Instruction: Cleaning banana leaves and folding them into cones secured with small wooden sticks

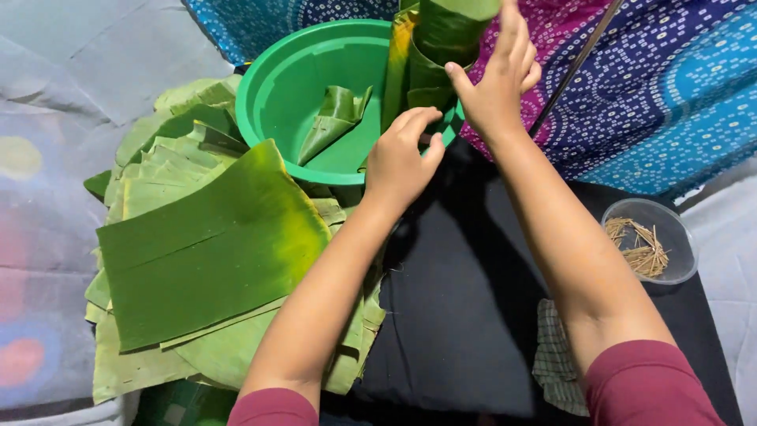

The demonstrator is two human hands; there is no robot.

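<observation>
Both hands work at the top of the view, at about twelve o'clock, on a stack of rolled leaf cones that stands at the right rim of a green plastic basin. The right hand rests against the stack's right side with fingers stretched upward and the thumb pressed to the leaf — open and flat rather than clenched. The left hand sits just below, at the foot of the stack, fingers curled in toward it; whether they pinch the leaf or only touch it cannot be told.

Inside the basin lies one folded leaf piece, apart from the stack. At nine o'clock a pile of cut banana leaves is spread on the floor covering, the top sheet dark green with a yellow patch near its upper right corner; the left forearm crosses its right edge.

At three o'clock a clear round bowl holds thin dry sticks. A black cloth lies between the forearms, and a checked cloth shows under the right arm — near five o'clock.
</observation>
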